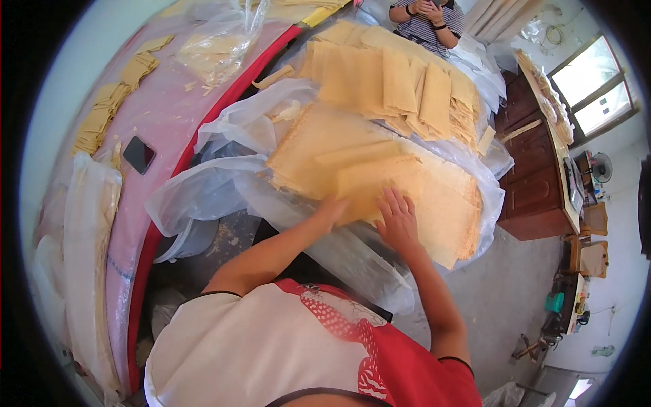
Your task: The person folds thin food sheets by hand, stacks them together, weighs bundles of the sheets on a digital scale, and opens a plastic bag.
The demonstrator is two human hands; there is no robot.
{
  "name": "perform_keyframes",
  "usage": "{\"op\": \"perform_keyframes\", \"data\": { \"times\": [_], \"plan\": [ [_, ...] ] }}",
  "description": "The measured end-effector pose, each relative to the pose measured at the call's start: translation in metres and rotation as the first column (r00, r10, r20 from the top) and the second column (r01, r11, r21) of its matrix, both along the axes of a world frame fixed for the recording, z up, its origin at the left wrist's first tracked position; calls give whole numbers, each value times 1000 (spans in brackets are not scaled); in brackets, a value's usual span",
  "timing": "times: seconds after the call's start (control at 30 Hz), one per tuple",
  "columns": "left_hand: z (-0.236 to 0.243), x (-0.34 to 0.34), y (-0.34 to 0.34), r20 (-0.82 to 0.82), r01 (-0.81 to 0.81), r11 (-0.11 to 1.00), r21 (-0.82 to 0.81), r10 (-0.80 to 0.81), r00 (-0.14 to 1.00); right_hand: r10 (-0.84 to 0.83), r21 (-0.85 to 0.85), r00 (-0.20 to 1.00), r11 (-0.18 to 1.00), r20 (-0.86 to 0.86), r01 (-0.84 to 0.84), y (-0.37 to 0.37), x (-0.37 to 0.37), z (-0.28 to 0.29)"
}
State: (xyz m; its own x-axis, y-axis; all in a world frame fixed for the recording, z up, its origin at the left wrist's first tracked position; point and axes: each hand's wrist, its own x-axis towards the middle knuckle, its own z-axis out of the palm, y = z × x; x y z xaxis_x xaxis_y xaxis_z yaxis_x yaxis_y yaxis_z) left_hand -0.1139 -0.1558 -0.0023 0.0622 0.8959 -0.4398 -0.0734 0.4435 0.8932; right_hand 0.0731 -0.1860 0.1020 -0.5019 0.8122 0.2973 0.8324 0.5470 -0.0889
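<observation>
A stack of large, thin tan sheets point(447, 197), which look like bean curd skin, lies on clear plastic in front of me. On top rests a smaller folded sheet point(376, 175). My right hand point(399, 218) lies on its near edge, palm down with fingers spread. At its left near corner is my left hand point(331, 211), blurred, its fingertips hard to make out. Behind the stack, several folded sheets point(400, 85) are piled in overlapping rows.
To the left, a pink-covered table point(183, 129) with a red edge carries a phone point(139, 155), folded yellow bundles point(102, 115) and plastic-wrapped sheets point(91, 244). A white bucket point(186, 244) stands below. Across the pile, a person point(427, 27) holds a phone. Brown cabinets point(532, 163) stand right.
</observation>
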Motion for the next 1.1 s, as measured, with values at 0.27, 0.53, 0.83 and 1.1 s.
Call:
{"op": "perform_keyframes", "data": {
  "times": [0.27, 0.53, 0.83, 1.1],
  "plan": [
    [29, -9, 0, 147, -10, 999, -40, 16, 989, 138, -44, 954, 990, 267, -131, 39, 25, -69],
    [48, -43, -20, -781, 682, 381, 624, 324, 533, 115, -19, 958, 993, 261, -114, 33, 10, -55],
    [58, -72, 53, -762, 901, 381, 210, -514, 395, -72, -613, 960, 782, -269, -113, 36, 50, -1],
    [45, -47, 89, -689, 733, 677, 62, -502, 523, -581, -650, 408, 759, -704, -41, 62, 73, -81]
  ]
}}
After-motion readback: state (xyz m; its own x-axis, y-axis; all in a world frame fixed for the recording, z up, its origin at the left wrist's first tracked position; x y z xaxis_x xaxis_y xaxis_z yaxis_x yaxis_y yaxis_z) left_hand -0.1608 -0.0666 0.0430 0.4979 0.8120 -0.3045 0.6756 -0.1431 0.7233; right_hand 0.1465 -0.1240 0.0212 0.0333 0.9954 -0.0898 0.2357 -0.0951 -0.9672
